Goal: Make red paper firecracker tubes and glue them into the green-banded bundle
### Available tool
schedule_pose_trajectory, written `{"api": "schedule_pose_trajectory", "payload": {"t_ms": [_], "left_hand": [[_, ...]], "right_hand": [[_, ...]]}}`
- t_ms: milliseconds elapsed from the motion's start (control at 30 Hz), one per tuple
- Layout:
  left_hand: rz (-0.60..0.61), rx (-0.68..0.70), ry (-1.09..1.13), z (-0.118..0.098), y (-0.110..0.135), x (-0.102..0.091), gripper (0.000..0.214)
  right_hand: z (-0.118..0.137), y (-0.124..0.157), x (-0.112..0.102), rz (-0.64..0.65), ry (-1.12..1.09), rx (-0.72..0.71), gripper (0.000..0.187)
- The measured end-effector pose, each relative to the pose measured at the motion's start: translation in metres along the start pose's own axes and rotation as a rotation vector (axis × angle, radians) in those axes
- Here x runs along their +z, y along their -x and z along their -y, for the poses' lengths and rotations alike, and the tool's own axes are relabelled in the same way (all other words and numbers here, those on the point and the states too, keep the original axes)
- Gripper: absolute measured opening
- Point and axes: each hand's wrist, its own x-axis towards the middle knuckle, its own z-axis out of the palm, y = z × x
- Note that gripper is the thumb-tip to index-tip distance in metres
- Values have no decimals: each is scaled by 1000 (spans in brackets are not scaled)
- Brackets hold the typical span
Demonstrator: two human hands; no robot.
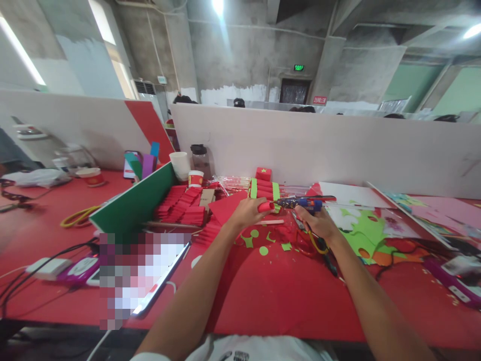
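Observation:
Between the fingers of my left hand [248, 211] is a short red paper roll [266, 206]. My right hand [318, 222] is wrapped round a glue gun [306, 204] with a blue back end. The gun's dark nozzle points left at the red roll; whether they touch I cannot tell. Just beyond my hands lies a row of red paper rolls [264, 189] with light green strips across both ends. A red box with a yellow star [263, 173] stands behind that row. Green paper scraps [254, 233] and cut circles lie on the red table below my hands.
Folded red paper strips [178, 204] are stacked left, beside a green board [137, 200]. A tablet [163, 273] lies near my left forearm. Cut green sheets [363, 228] lie right of my right hand. A white partition [330, 148] runs along the back, with a bottle [200, 159] before it.

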Motion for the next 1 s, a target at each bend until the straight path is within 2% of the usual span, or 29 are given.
{"api": "schedule_pose_trajectory", "payload": {"t_ms": [833, 1000], "left_hand": [[-29, -32, 42, -1, -1, -1, 38], [-50, -24, 47, 1, -1, 0, 36]], "right_hand": [[-2, -3, 0, -39, -61, 31, 53], [-1, -2, -1, -34, -14, 23, 54]]}}
